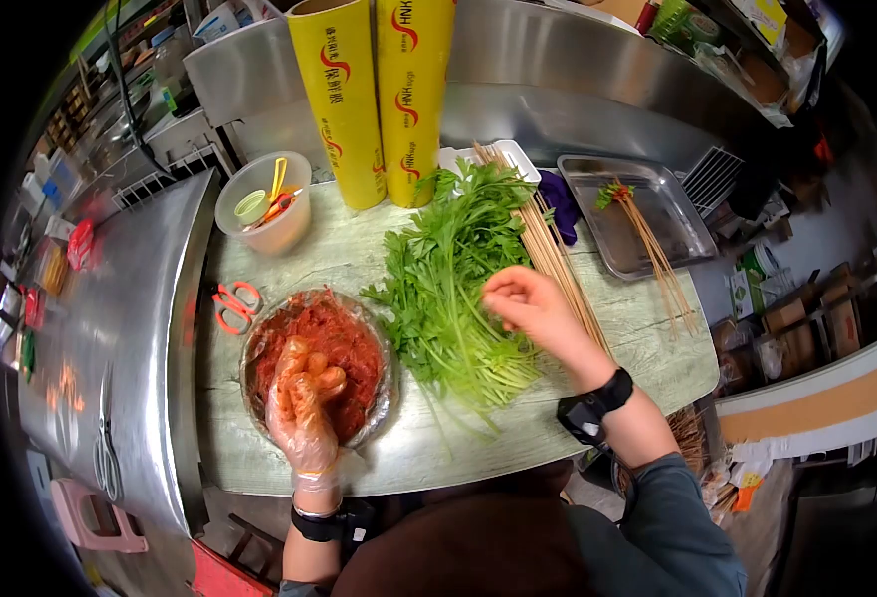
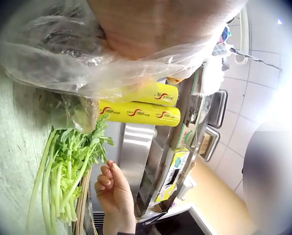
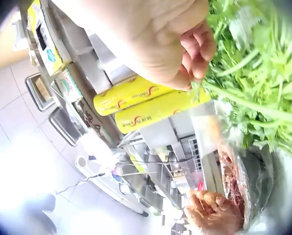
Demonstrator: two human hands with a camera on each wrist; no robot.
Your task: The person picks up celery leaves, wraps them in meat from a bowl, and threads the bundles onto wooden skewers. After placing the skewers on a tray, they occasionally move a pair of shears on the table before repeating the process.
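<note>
My left hand, in a clear plastic glove smeared orange-red, rests over red minced meat in a bowl lined with clear film. Its fingers are loosely bent, and nothing shows held in them. To the right lies a leafy heap of celery, stalk ends toward me. My bare right hand is above its right side, thumb and fingertips together. In the right wrist view they pinch the leafy tip of a thin celery stalk. Several stalk ends near the front look blurred.
Bamboo skewers lie right of the celery. A steel tray holds several loaded skewers. Two yellow film rolls stand behind. Orange-handled scissors and a plastic tub are at left.
</note>
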